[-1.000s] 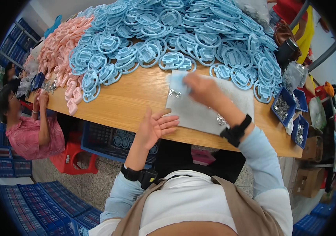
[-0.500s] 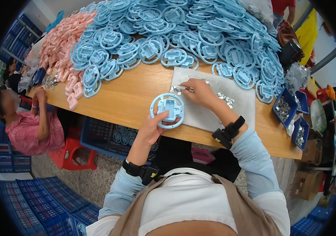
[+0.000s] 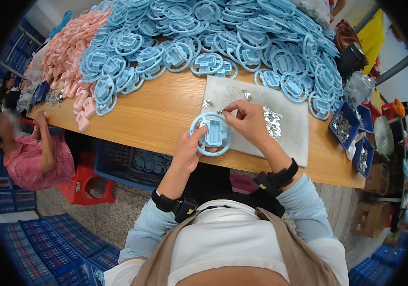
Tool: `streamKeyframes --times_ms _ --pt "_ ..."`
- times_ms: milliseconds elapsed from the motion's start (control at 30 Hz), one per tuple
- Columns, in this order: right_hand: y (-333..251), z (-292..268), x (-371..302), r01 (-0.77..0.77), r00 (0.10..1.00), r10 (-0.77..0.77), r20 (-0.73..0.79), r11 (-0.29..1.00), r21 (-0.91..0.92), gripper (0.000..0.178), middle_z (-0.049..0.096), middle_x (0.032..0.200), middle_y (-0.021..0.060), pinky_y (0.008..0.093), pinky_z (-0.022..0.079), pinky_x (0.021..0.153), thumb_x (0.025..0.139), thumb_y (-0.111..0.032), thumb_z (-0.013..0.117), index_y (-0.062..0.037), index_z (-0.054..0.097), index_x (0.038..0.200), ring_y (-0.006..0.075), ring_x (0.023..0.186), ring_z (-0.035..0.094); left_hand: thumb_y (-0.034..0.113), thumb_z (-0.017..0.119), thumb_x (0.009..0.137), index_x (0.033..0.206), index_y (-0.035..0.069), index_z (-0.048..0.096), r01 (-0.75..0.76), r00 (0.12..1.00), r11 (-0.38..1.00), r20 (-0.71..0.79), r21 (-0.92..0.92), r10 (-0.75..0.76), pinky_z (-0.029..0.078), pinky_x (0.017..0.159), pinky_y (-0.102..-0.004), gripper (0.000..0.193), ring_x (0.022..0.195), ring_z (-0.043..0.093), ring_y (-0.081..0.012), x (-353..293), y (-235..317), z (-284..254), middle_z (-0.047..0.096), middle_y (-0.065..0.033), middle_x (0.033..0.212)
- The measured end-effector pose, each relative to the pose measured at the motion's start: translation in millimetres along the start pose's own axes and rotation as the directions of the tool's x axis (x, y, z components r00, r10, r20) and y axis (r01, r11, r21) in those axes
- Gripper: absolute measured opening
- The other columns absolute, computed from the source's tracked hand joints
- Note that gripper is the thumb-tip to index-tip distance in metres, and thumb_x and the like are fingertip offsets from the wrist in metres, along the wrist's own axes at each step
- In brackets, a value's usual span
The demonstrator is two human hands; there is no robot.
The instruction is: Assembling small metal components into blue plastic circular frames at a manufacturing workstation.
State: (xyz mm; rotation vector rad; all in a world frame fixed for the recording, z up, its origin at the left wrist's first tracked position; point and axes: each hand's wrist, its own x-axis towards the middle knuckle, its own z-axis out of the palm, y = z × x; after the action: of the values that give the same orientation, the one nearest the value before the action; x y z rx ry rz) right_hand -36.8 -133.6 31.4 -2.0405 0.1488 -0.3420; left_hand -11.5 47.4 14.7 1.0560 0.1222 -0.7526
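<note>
My left hand (image 3: 189,148) grips a light-blue plastic ring-shaped part (image 3: 215,132) like a toy steering wheel, its hollow rectangular middle facing up, thumb on its left side. Over the part's upper right edge, my right hand (image 3: 248,121) is pinched on slim metal tweezers (image 3: 220,111), mostly hidden by the fingers. Whether their tip carries a metal piece is too small to tell. Under both lies a whitish pad (image 3: 290,128) with small shiny metal pieces (image 3: 273,123) scattered beside my right hand.
A large heap of similar blue parts (image 3: 204,28) covers the table's far side, with pink plastic parts (image 3: 70,47) at left. Blue bins (image 3: 342,126) of metal bits stand at right. A blue crate (image 3: 118,164) sits below the table edge. Another person (image 3: 37,152) sits at left.
My right hand has come from the pad's far left area down to the blue part's upper edge. My left hand, still holding the part, has shifted slightly right.
</note>
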Motion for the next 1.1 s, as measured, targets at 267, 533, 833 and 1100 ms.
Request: streamKeyframes --times_ms 267,533,833,1100 --pt "9.0 17.3 -26.2 0.187 0.966 -0.187 -0.180 0.982 -0.021 0.011 0.062 0.075 0.0077 0.0253 0.043 0.047 0.069 -0.006 0.065 -0.0030 0.063 0.079 0.0161 0.053 0.056 0.018 0.059 0.084 0.109 0.004 0.052 0.005 1.000 0.999 -0.010 -0.035 -0.005 0.053 0.062 -0.0246 0.029 0.081 0.061 -0.0115 9.1 -16.8 8.3 0.059 -0.0036 0.093" --pt "23.6 20.9 -37.9 0.417 0.884 -0.458 -0.094 0.862 -0.288 0.014 0.062 0.086 0.0074 0.0288 0.049 0.053 0.071 -0.003 0.065 -0.0041 0.062 0.085 0.0223 0.062 0.061 0.021 0.063 0.082 0.104 0.005 0.053 -0.005 0.999 0.994 0.051 0.109 -0.001 0.044 0.052 -0.0199 0.029 0.070 0.056 -0.0072 18.5 -19.6 -4.5 0.058 -0.0019 0.085" --pt "13.7 17.6 -43.9 0.383 0.910 -0.414 0.020 0.821 -0.423 0.020 0.056 0.092 0.0058 0.0319 0.048 0.051 0.072 -0.006 0.062 -0.0085 0.061 0.092 0.0248 0.063 0.060 0.023 0.064 0.082 0.094 0.001 0.060 -0.056 0.996 0.965 -0.049 0.258 0.071 0.045 0.051 -0.0207 0.026 0.064 0.057 -0.0083 23.3 -19.6 4.5 0.060 -0.0033 0.079" --pt "6.3 7.8 -48.8 0.273 0.961 -0.271 0.053 0.904 -0.329 0.024 0.053 0.093 0.0060 0.0330 0.047 0.053 0.076 -0.011 0.062 -0.0139 0.064 0.100 0.0238 0.063 0.059 0.017 0.063 0.082 0.096 -0.003 0.060 -0.089 0.991 0.974 -0.077 0.208 0.107 0.050 0.059 -0.0238 0.025 0.072 0.062 -0.0127 19.4 -18.1 11.6 0.063 -0.0078 0.085"
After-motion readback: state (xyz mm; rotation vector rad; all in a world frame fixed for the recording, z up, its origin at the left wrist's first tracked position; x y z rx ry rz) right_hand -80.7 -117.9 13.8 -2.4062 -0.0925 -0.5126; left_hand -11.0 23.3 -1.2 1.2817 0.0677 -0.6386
